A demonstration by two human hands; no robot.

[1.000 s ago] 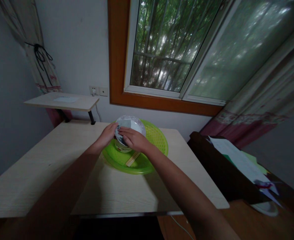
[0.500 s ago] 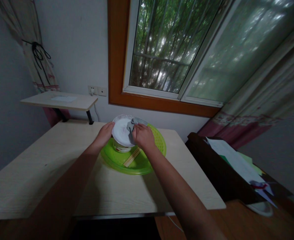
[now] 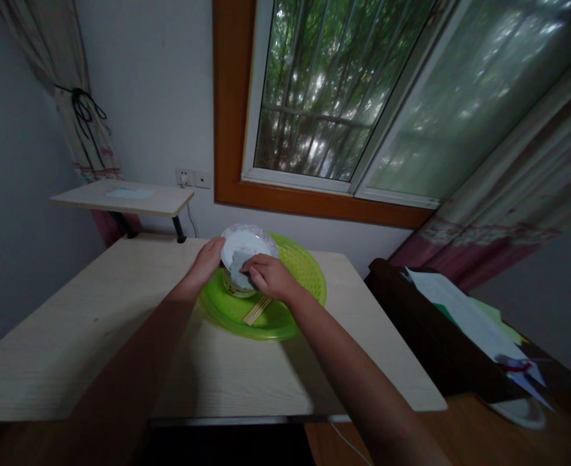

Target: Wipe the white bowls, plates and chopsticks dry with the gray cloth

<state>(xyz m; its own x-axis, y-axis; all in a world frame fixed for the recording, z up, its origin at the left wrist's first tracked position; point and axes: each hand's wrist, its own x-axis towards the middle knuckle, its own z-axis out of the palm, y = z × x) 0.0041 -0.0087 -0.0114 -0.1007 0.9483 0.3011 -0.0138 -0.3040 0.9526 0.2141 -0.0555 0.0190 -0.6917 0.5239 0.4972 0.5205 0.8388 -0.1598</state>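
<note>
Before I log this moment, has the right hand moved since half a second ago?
Yes. Judged against the wooden window frame, the right hand has moved leftward and lower in view.

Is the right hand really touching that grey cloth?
Touching. The head view shows the right hand with bent fingers against the grey cloth, over the white dish.

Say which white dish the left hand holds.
The shallow white plate with patterned rim; the printed white bowl sits beneath it, in the round green plastic basket.
</note>
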